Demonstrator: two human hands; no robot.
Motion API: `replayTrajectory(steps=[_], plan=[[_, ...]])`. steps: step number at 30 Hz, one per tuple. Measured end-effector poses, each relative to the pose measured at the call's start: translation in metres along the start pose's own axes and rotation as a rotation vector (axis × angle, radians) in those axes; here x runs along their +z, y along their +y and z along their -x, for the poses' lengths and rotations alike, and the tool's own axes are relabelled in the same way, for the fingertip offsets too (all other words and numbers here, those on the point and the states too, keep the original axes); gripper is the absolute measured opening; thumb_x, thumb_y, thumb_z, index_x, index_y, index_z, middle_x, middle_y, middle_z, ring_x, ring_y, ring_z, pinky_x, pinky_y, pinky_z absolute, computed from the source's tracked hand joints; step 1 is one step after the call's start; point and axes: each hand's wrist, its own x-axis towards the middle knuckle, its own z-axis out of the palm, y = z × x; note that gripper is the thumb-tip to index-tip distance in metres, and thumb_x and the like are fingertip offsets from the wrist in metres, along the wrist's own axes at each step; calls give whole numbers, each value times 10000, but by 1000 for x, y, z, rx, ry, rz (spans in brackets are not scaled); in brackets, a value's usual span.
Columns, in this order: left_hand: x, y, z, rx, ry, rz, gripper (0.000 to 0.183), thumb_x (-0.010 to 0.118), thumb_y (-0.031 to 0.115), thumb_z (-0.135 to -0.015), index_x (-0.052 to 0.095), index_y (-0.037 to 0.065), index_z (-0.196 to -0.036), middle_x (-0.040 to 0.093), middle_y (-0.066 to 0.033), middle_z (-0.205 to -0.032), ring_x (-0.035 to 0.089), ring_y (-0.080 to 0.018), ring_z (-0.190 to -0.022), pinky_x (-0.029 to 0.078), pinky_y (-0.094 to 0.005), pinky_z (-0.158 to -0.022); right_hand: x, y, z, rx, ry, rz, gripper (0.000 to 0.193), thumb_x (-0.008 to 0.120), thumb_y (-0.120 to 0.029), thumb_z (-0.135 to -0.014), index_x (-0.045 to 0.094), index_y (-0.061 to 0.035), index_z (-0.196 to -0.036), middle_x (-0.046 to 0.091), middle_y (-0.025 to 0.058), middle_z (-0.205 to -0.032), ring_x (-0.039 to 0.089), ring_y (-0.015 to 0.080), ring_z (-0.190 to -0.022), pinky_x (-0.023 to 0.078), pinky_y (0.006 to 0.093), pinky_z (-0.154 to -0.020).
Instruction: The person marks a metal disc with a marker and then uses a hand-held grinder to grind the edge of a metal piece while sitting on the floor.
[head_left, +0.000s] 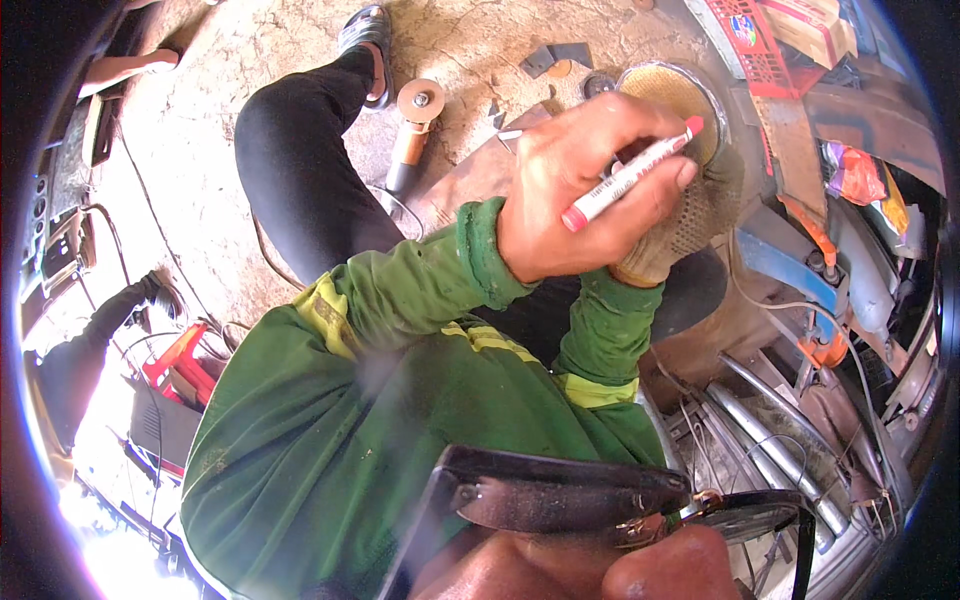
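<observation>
Pinching red-and-white marker (630, 184) — lying aslant across left hand (572, 172), grip closed on it

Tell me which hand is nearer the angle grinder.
Left hand: it is right of the grinder, holding a marker; the gloved right hand is farther right, partly hidden.

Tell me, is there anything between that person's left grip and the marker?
Nothing visible: the bare left grip holds the white marker with red ends directly. The gloved right grip appears partly behind that hand in this view, not between it and the marker.
</observation>
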Motion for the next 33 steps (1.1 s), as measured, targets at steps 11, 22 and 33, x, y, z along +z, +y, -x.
replayTrajectory(steps=[11, 22, 33], plan=[[6, -3, 1, 124, 13, -53, 277, 776, 27, -839, 659, 7, -1089, 703, -86, -925, 678, -155, -772, 533, -288, -685, -25, 20, 3, 189, -207, -468, 394, 563, -158, -996, 545, 49, -1330, 637, 181, -1239, 647, 284, -1072, 539, 410, -948], [6, -5, 5, 132, -65, -40, 339, 783, 57, -819, 649, 0, -1125, 698, -133, -1004, 693, -225, -838, 539, -304, -761, -13, 18, 10, 186, -116, -459, 464, 488, -275, -1036, 514, 35, -1380, 598, 200, -1310, 612, 312, -1158, 491, 446, -1038], [6, -6, 5, 154, -75, -51, 314, 782, 52, -806, 669, 10, -1096, 697, -128, -969, 693, -259, -841, 534, -330, -760, -6, 8, 3, 113, -72, -259, 398, 556, -249, -993, 576, 34, -1272, 630, 174, -1195, 628, 292, -1060, 500, 425, -954]])
